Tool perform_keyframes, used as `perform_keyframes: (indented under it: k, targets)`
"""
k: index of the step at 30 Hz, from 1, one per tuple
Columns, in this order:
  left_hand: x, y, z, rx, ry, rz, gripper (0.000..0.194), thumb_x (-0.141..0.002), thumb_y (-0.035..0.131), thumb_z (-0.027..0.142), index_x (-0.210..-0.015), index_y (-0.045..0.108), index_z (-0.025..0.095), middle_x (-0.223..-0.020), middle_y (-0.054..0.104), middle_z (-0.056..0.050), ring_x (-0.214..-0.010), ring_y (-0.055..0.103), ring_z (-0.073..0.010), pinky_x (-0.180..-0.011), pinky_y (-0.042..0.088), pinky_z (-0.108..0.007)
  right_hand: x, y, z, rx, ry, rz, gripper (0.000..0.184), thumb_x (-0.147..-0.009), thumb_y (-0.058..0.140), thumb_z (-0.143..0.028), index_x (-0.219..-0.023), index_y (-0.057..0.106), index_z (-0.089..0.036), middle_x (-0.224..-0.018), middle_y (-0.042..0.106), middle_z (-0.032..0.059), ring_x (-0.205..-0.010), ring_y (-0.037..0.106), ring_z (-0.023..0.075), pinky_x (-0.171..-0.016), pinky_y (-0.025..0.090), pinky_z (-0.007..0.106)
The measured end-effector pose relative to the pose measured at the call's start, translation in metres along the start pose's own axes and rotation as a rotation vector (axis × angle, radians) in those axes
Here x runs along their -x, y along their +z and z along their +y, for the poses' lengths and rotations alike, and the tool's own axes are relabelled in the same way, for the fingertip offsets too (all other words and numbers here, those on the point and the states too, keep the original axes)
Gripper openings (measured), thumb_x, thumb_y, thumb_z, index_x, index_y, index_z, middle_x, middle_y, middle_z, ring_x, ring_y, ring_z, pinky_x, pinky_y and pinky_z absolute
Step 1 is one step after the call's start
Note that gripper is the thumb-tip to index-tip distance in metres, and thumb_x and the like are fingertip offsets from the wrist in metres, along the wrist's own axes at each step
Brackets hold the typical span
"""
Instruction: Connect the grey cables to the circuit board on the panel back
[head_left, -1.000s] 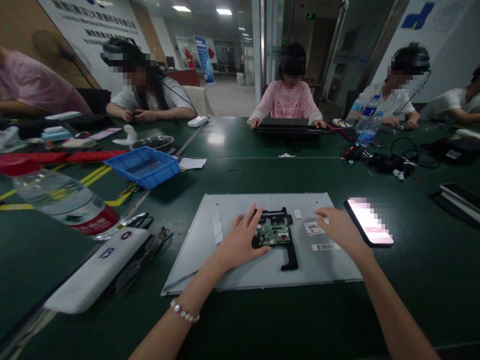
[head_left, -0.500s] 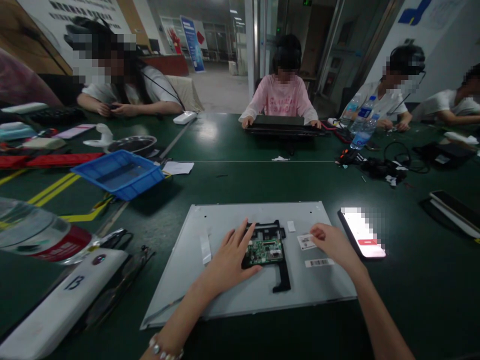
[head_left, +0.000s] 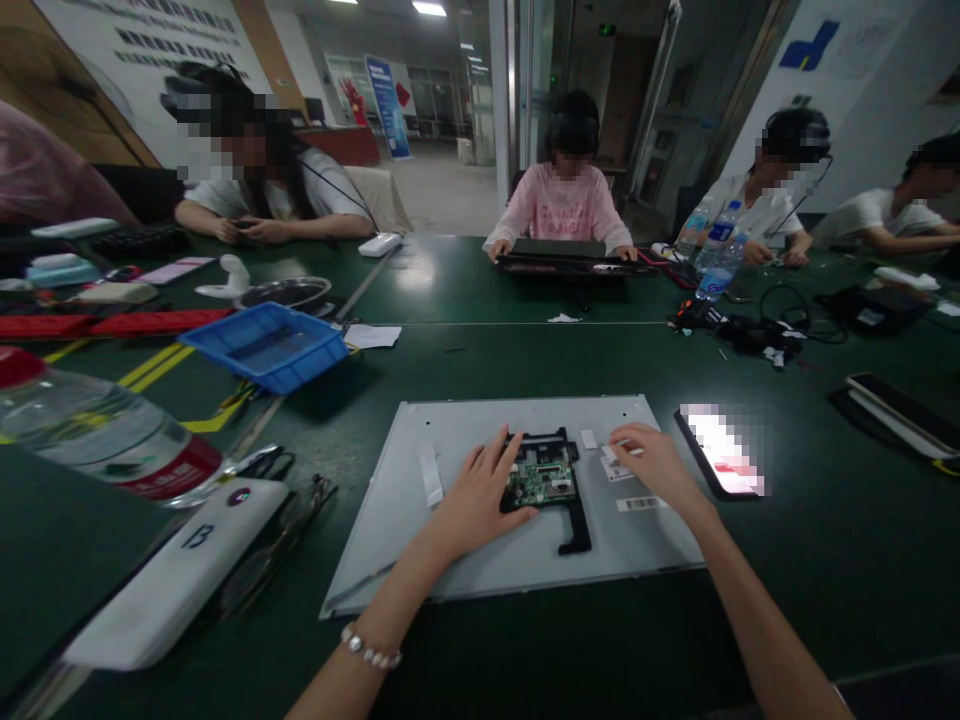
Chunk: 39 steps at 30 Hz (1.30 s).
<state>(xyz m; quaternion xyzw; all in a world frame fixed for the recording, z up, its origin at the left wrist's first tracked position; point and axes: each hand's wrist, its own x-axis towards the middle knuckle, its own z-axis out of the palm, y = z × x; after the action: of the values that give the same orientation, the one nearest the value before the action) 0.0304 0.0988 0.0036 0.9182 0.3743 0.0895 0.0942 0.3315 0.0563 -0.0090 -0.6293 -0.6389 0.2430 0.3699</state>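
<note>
A pale flat panel [head_left: 420, 545], like the back of a display, lies on the green table before me. On it rests a green circuit board [head_left: 541, 484] in a black plastic frame [head_left: 577, 530]. My left hand [head_left: 484, 495] is open over the board's left side, fingers spread, hiding part of it. Over the panel's right half, my right hand [head_left: 654, 465] has its fingers drawn together above a printed white label [head_left: 615, 468]. Whatever is between those fingertips is too small to make out. Below them is a barcode sticker [head_left: 637, 504].
A lit phone [head_left: 720, 450] lies right of the panel. To the left are a white power bank [head_left: 176, 575], glasses [head_left: 274, 550], a water bottle [head_left: 112, 440] and a blue tray [head_left: 270, 345]. A person in pink [head_left: 564, 210] sits opposite, hands on a dark flat device.
My right hand has shifted and its fingers have drawn together over the label. My left hand stays spread over the circuit board. The camera view has swung slightly.
</note>
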Motion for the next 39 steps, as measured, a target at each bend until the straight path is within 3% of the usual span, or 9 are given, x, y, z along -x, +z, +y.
perform_keyframes:
  k: [11,17,22,31,39]
  targets:
    - [0.004,-0.001,0.006,0.007,-0.001,-0.008,0.096,-0.081,0.048,0.064,-0.149,-0.005,0.020,-0.156,0.008,-0.011,-0.138,0.022,-0.0333,-0.111,0.023,-0.049,0.000,0.011,0.020,-0.007,-0.054,0.052,0.025,-0.070,0.055,-0.010,-0.086,0.074,-0.017,-0.107,0.067,0.0097,-0.089,0.066,0.0190,-0.081,0.058,0.034]
    - [0.004,0.001,0.006,0.002,-0.002,-0.002,0.096,-0.080,0.048,0.065,-0.150,-0.001,0.020,-0.156,0.010,-0.013,-0.137,0.024,-0.0351,-0.109,0.025,-0.049,-0.004,0.022,0.023,0.073,-0.106,0.130,0.025,-0.072,0.053,-0.010,-0.086,0.073,-0.016,-0.106,0.067,0.0105,-0.087,0.066,0.0190,-0.080,0.057,0.033]
    - [0.004,0.003,0.004,-0.015,0.022,0.013,0.096,-0.081,0.047,0.064,-0.149,-0.003,0.019,-0.156,0.007,-0.012,-0.138,0.023,-0.0334,-0.111,0.022,-0.047,-0.004,0.020,0.022,0.212,-0.204,0.165,0.020,-0.075,0.053,-0.010,-0.082,0.071,-0.017,-0.092,0.069,0.0078,-0.083,0.065,0.0191,-0.082,0.054,0.034]
    - [0.005,-0.001,0.007,-0.023,-0.026,-0.024,0.097,-0.081,0.046,0.067,-0.149,-0.008,0.023,-0.156,0.008,-0.011,-0.136,0.025,-0.0368,-0.106,0.029,-0.050,-0.001,0.015,0.015,0.258,-0.204,0.078,0.017,-0.081,0.053,-0.013,-0.086,0.069,-0.017,-0.093,0.067,0.0072,-0.079,0.064,0.0150,-0.074,0.053,0.026]
    - [0.004,0.003,0.005,-0.045,0.002,-0.017,0.099,-0.081,0.046,0.067,-0.148,-0.010,0.022,-0.156,0.006,-0.015,-0.135,0.029,-0.0357,-0.107,0.026,-0.049,0.002,0.010,0.004,0.385,-0.202,0.044,0.019,-0.084,0.052,-0.017,-0.087,0.071,-0.018,-0.090,0.070,0.0081,-0.086,0.064,0.0196,-0.084,0.047,0.032]
